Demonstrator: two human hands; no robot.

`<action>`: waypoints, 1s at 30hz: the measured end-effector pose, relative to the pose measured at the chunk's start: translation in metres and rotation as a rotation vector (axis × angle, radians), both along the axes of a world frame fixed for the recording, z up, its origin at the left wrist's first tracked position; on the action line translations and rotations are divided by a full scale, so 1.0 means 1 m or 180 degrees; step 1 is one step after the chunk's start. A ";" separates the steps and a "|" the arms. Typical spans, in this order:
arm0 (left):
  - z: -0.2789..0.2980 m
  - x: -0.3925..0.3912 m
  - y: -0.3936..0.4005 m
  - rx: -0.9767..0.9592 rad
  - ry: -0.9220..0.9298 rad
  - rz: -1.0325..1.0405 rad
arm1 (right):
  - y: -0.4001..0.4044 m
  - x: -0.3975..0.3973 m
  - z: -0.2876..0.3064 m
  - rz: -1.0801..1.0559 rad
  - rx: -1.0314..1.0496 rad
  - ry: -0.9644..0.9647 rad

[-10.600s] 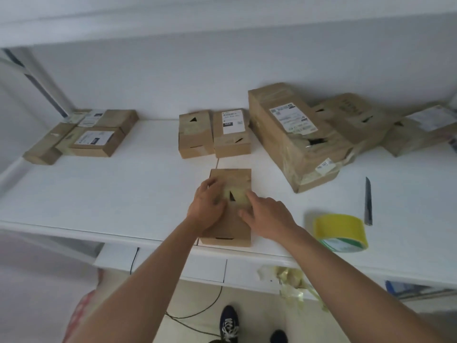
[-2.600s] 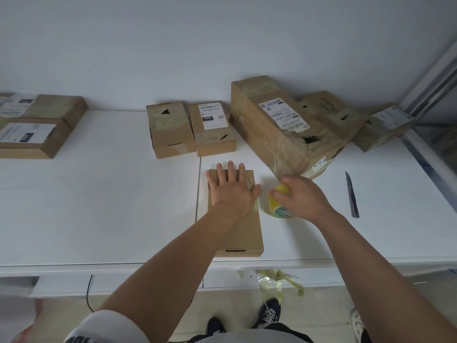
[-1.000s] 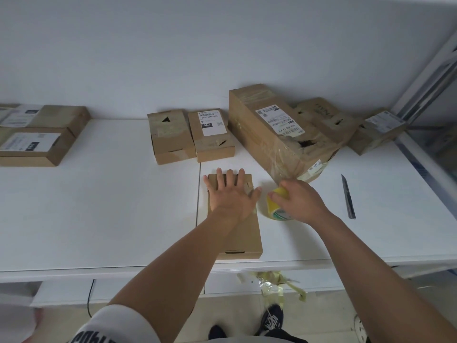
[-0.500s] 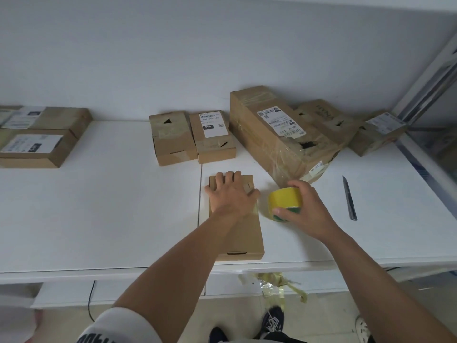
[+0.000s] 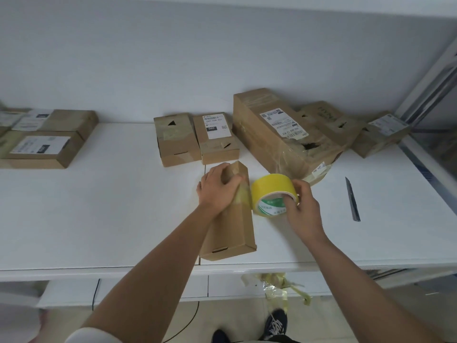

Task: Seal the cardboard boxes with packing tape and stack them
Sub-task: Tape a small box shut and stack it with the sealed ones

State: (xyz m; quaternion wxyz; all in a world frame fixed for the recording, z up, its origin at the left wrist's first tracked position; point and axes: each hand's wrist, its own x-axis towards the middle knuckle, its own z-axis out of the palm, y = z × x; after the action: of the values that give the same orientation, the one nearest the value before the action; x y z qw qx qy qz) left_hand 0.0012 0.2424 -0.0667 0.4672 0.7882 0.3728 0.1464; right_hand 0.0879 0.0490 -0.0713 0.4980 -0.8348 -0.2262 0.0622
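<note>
On white table (image 5: 99,206) against white wall: left hand (image 5: 217,191) grips box (image 5: 235,233); right hand (image 5: 300,209) grips tape roll (image 5: 270,191).

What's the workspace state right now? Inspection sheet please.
Surface: white table, seam down the middle.
Job's things: long box near front edge; yellow tape roll at its right side, tape on its far end.
Clutter: utility knife at right; other boxes along wall; tape scraps hanging below front edge.
Hands: left hand grips box's far end; right hand holds roll, finger in core.
Cables: black cable under table.
Surroundings: white wall, metal rack at right.
</note>
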 end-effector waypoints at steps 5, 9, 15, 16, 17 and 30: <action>0.002 -0.015 0.005 -0.1030 -0.0638 0.0284 | 0.030 -0.026 0.008 -0.0185 0.1002 0.1208; 0.003 -0.025 0.004 -0.1453 -0.1120 0.0508 | 0.046 -0.042 0.018 0.0306 0.1206 0.2200; -0.005 -0.033 0.007 -0.1782 -0.1331 0.0346 | 0.064 -0.052 0.022 0.0586 0.0953 0.2055; -0.001 -0.035 0.010 -0.1762 -0.1357 0.0257 | 0.066 -0.053 0.023 0.0606 0.0937 0.2015; 0.004 -0.036 0.012 -0.1728 -0.1392 0.0220 | 0.067 -0.054 0.023 0.0617 0.0921 0.1975; 0.017 -0.038 0.015 -0.1030 -0.1281 0.0135 | 0.062 -0.051 0.017 0.0210 0.1950 0.3012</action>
State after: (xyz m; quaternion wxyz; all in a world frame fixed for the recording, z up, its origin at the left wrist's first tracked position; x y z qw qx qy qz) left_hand -0.0371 0.2575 -0.0501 0.6488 0.6503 0.3073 0.2485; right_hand 0.0370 0.1105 -0.0542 0.7626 -0.5257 -0.0119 0.3769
